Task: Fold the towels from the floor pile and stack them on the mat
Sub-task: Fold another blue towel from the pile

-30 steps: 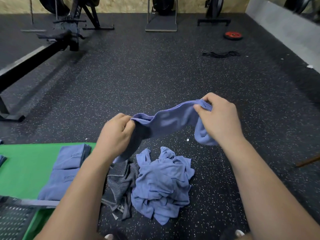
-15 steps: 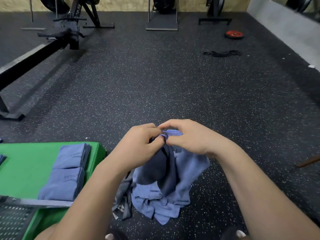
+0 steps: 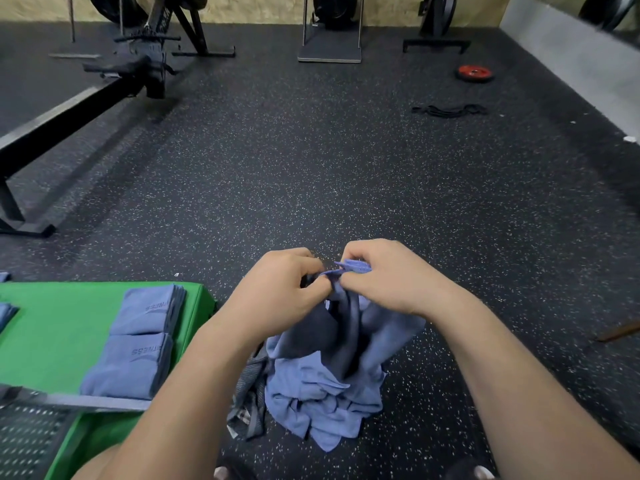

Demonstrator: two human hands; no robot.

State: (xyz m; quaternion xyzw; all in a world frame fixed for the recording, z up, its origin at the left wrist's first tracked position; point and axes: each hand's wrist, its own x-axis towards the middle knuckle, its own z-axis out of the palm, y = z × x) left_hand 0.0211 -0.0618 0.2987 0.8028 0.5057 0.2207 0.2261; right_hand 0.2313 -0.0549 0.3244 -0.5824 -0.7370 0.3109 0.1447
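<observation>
A blue towel (image 3: 388, 327) hangs doubled over in front of me. My left hand (image 3: 277, 292) and my right hand (image 3: 384, 275) meet at its top edge, each pinching a corner, fingertips almost touching. Below them a pile of crumpled blue towels (image 3: 318, 403) lies on the dark floor, with a grey striped towel (image 3: 251, 393) at its left side. To the left, the green mat (image 3: 59, 327) carries two stacks of folded blue towels (image 3: 138, 344) side by side.
A perforated metal step (image 3: 24, 438) crosses the mat's near corner. More folded blue cloth (image 3: 5, 313) shows at the left frame edge. A rowing machine (image 3: 86, 109) stands far left; a red weight plate (image 3: 474, 72) and black bands (image 3: 448, 110) lie far right.
One second ago my hands held the towel stretched wide and higher up. They have come together and lowered, bringing the two corners to meet so the towel hangs doubled.
</observation>
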